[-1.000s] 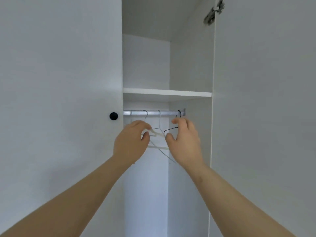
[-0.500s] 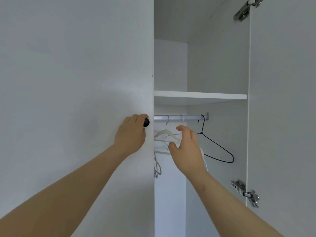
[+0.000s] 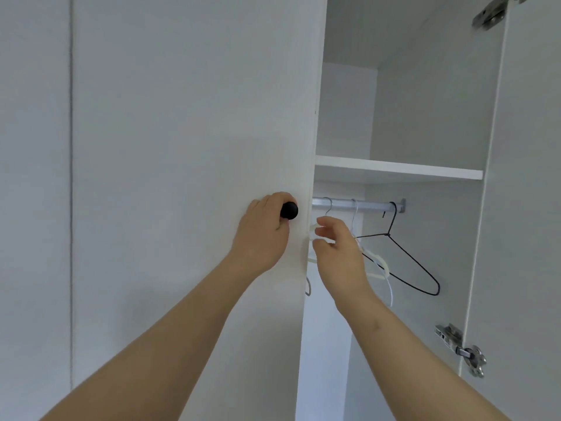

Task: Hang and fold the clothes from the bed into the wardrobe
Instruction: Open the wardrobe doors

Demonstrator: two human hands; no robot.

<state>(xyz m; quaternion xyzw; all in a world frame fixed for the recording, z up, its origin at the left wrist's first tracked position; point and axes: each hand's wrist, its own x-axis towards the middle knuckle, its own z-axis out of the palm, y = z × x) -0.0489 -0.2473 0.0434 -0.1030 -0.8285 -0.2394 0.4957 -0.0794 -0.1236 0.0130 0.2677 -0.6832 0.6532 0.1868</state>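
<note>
The white wardrobe stands half open in front of me. My left hand grips the black knob on the left door. My right hand reaches inside, just under the metal rail, with thumb and fingers curled round the neck of a white hanger. A black wire hanger hangs bare on the rail to the right of that hand. No clothes are in view.
A white shelf sits just above the rail. The right door is swung open, with a metal hinge low on its edge. The left door's edge hides the rail's left part.
My left hand left the hangers and took hold of the door knob. The view shifted, so the opening now lies further right. My right hand stayed at the white hanger.
</note>
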